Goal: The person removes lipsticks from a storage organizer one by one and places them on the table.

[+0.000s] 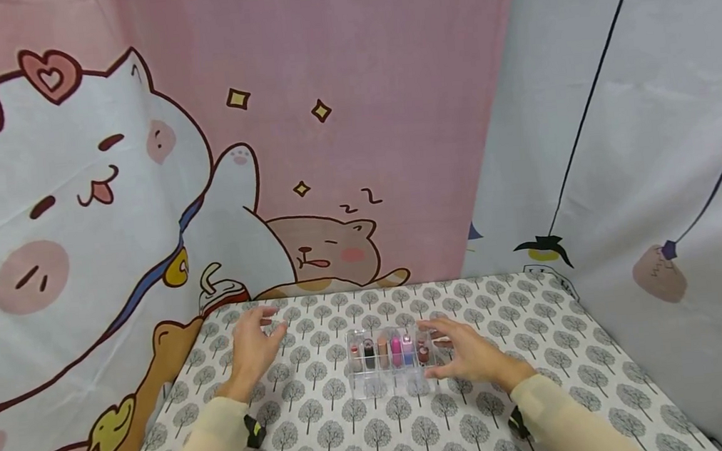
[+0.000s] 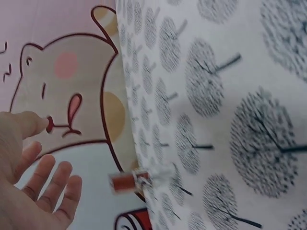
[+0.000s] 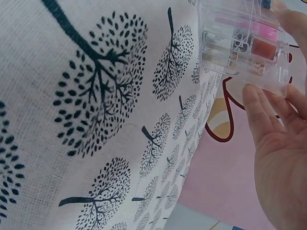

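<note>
A clear plastic organizer (image 1: 367, 386) stands mid-table with several lip gloss tubes (image 1: 396, 350) upright in its back row. My right hand (image 1: 471, 352) grips its right end, thumb at the near side and fingertips at the far side; the right wrist view shows the fingers against the clear wall. My left hand (image 1: 255, 346) is held over the table's left part, fingers spread and loosely bent, holding nothing. Past its fingers in the left wrist view, a lip gloss tube (image 2: 125, 182) with a brown-red end and a clear end appears slightly blurred. In the head view the left hand hides it.
A cloth printed with grey trees (image 1: 379, 435) covers the table. Behind it hangs a pink curtain (image 1: 389, 108) with cartoon cats, and a white curtain (image 1: 648, 121) hangs along the right side. The organizer's front row of compartments holds no tubes.
</note>
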A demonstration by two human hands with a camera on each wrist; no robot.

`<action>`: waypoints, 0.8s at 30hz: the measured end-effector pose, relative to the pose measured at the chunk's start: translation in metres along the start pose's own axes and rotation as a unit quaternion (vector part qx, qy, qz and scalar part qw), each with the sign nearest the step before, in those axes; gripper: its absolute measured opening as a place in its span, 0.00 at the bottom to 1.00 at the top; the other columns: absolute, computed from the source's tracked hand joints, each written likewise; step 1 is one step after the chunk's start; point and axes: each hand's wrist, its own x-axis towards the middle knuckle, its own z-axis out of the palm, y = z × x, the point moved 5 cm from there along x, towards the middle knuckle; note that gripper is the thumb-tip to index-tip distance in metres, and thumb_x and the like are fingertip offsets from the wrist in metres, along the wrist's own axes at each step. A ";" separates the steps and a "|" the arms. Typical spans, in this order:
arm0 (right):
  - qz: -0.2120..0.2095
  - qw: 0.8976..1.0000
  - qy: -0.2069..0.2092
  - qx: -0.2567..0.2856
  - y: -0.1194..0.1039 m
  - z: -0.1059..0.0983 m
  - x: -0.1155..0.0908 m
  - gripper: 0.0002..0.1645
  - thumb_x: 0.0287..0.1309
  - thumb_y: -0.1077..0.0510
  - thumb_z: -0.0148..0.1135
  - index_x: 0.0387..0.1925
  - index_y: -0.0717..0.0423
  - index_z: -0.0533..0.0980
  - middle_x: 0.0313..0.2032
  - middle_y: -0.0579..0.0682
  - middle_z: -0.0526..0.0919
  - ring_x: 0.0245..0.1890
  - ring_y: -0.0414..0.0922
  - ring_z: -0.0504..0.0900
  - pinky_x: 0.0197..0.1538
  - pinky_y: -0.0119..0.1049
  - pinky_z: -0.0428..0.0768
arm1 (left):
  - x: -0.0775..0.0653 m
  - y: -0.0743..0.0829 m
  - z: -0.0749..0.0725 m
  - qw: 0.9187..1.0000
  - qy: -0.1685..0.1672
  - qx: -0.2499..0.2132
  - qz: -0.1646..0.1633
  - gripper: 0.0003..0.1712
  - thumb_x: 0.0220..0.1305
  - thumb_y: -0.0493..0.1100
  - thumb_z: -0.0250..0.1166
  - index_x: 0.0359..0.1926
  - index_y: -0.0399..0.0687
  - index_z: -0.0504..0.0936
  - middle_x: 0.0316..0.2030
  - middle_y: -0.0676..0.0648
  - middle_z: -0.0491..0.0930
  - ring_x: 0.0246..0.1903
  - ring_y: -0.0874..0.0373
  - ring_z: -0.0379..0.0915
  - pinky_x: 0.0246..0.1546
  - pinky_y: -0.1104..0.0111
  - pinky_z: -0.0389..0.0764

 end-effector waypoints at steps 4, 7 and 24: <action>0.003 1.000 -0.004 0.000 0.000 0.001 -0.001 0.62 0.61 0.42 0.91 0.87 0.56 0.69 0.80 0.63 0.79 0.68 0.66 0.90 0.71 0.64 0.92 | -0.002 0.021 0.007 0.998 0.015 -0.019 0.064 0.21 0.74 0.37 0.81 0.64 0.36 0.90 0.60 0.32 0.89 0.56 0.34 0.92 0.54 0.40 0.97; 0.003 1.000 -0.007 -0.001 -0.001 0.000 -0.001 0.61 0.62 0.43 0.91 0.87 0.56 0.69 0.79 0.62 0.79 0.69 0.67 0.90 0.71 0.64 0.92 | -0.002 0.037 0.014 0.993 0.017 -0.038 0.107 0.20 0.72 0.35 0.82 0.62 0.37 0.90 0.58 0.34 0.90 0.52 0.37 0.93 0.51 0.43 0.98; 0.003 1.000 -0.002 0.005 -0.003 0.000 0.002 0.60 0.61 0.46 0.92 0.87 0.53 0.70 0.81 0.61 0.79 0.71 0.65 0.89 0.74 0.64 0.89 | -0.018 0.096 0.065 0.970 -0.131 -0.098 0.180 0.18 0.76 0.38 0.81 0.62 0.47 0.92 0.55 0.41 0.92 0.53 0.44 0.93 0.53 0.51 1.00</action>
